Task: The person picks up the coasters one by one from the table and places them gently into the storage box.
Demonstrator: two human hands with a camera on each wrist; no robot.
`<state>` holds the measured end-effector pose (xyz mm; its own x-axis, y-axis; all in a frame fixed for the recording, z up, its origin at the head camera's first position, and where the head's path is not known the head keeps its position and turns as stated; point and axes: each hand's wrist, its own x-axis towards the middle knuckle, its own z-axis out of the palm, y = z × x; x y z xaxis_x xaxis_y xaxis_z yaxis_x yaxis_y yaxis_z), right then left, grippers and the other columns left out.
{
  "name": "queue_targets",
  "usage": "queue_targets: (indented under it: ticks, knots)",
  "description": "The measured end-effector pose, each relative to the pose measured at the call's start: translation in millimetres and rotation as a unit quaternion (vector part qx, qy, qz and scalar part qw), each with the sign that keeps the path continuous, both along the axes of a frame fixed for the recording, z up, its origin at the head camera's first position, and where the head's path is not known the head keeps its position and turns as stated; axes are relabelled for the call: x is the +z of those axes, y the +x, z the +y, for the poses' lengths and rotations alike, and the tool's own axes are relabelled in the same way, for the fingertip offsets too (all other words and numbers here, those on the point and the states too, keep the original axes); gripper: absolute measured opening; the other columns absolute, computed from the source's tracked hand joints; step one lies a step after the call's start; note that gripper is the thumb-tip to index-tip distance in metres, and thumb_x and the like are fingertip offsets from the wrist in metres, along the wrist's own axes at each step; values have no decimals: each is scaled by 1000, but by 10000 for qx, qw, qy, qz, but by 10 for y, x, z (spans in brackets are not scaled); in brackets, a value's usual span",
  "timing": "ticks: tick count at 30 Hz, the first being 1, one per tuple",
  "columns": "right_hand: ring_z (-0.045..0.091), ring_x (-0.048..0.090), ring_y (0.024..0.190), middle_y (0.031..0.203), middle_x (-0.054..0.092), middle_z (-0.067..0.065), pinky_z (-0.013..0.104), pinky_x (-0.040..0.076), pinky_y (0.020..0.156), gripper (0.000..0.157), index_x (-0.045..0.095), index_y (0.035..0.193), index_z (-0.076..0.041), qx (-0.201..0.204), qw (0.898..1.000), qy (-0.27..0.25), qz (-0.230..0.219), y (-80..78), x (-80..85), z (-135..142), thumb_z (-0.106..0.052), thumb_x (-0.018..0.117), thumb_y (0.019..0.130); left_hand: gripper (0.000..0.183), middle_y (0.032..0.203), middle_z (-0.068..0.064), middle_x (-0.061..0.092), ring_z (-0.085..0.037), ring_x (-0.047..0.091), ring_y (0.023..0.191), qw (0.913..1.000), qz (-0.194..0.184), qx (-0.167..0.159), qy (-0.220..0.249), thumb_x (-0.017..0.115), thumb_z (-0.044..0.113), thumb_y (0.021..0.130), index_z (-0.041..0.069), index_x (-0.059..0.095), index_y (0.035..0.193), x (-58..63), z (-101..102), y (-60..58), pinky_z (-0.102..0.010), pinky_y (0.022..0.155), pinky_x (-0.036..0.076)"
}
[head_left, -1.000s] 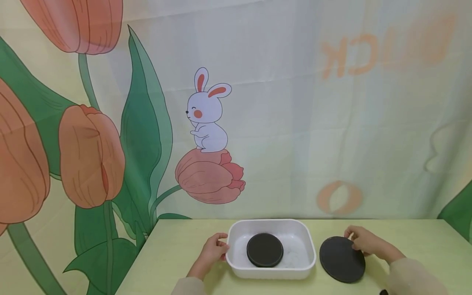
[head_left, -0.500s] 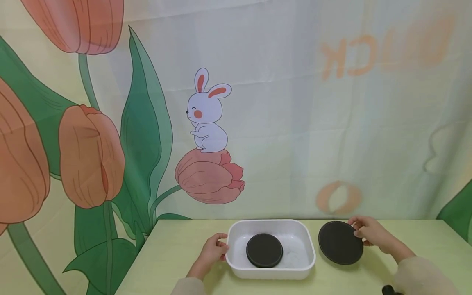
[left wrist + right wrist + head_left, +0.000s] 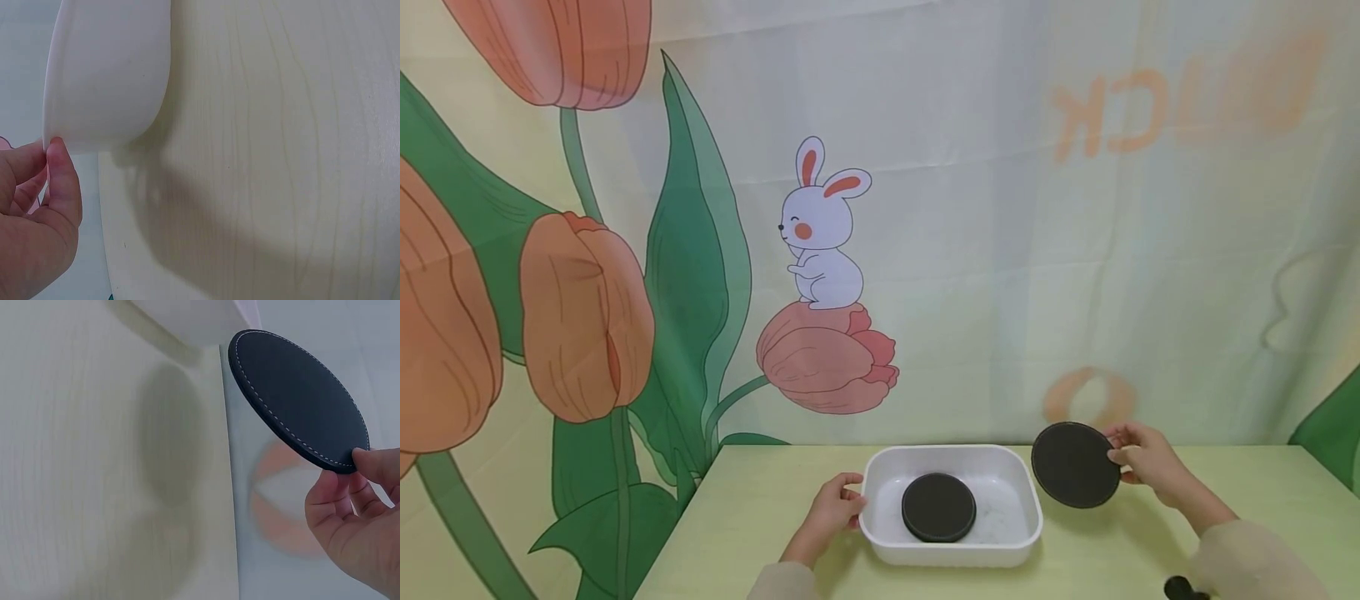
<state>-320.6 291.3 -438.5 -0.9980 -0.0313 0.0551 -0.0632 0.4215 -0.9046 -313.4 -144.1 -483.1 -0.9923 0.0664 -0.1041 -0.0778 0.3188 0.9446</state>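
Note:
A round black coaster (image 3: 300, 400) with white stitching along its edge is raised above the table, tilted. My right hand (image 3: 1150, 460) pinches its right edge between thumb and fingers. To its left stands a white rectangular basin (image 3: 1003, 557), with round black coasters (image 3: 938, 507), seemingly stacked, lying inside left of its middle. My left hand (image 3: 831, 512) pinches the basin's left rim; in the left wrist view the thumb and fingers (image 3: 62, 169) grip that rim from both sides.
The pale wood-grain table (image 3: 760, 483) ends at a curtain (image 3: 970, 250) printed with tulips and a rabbit. A small black object (image 3: 1180, 588) shows by the right sleeve (image 3: 1255, 558) at the bottom edge. The raised coaster casts a shadow on the table.
My right hand has lifted the coaster off the table, moving it up, back and slightly left, close to the basin's right side. The left hand and basin have stayed put.

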Motion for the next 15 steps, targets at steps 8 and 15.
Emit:
queue_targets:
  ticks: [8,15]
  knots:
    - [11,52,68,82,47,1,30,49,57,28,44,109,8,170,9989,-431,-81,1,76,-143,-1,50,83,36,80,-6,49,-12,47,63,9999,-47,47,-81,52,-1,84,-3,44,119,13,7,2,-20,52,47]
    - [8,51,68,82,47,-3,29,48,57,27,43,107,6,318,9966,-744,-141,6,110,-275,0,52,82,36,80,-6,48,-12,47,62,9999,-72,80,-88,52,-1,84,-2,45,120,6,9,-7,-20,51,47]
